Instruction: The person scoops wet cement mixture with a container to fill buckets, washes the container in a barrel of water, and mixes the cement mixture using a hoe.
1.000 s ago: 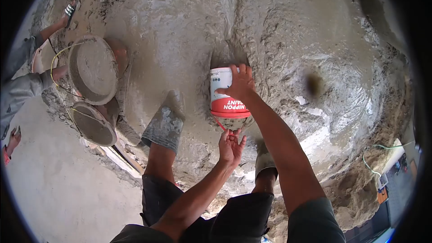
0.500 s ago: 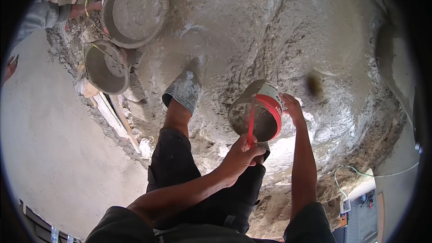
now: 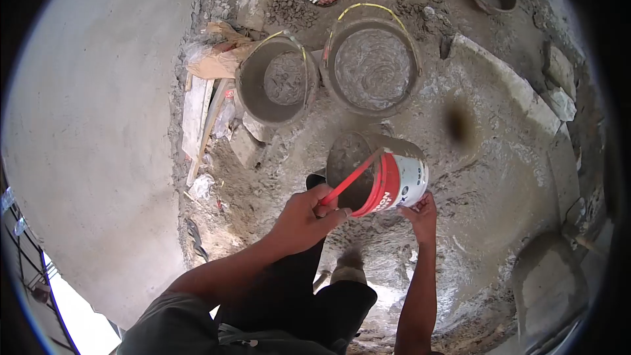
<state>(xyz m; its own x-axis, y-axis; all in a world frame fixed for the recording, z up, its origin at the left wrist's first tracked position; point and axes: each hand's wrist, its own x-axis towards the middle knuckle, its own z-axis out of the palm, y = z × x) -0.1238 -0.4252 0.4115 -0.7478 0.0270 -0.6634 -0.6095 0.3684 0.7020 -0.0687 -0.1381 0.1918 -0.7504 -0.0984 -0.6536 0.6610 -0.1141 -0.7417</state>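
Clearance: open wet ground (image 3: 493, 171) right of centre; upper edge bounded by a grey bucket (image 3: 252, 92) and a fuller bucket (image 3: 415, 72). Item: red-and-white paint bucket (image 3: 409, 181), frame centre, tilted, mouth leftward, interior grey-smeared. Left hand (image 3: 299, 222): gripping red handle (image 3: 353, 177). Right hand (image 3: 422, 215): grasping base edge. Surroundings: pale slab (image 3: 92, 125), left.

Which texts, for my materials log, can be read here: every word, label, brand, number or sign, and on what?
"PON": white letters on the red band of the tilted bucket; anything before it is out of view.
"NT": second line there, less clear.
Dark marks on the bucket's white band: too small to read.
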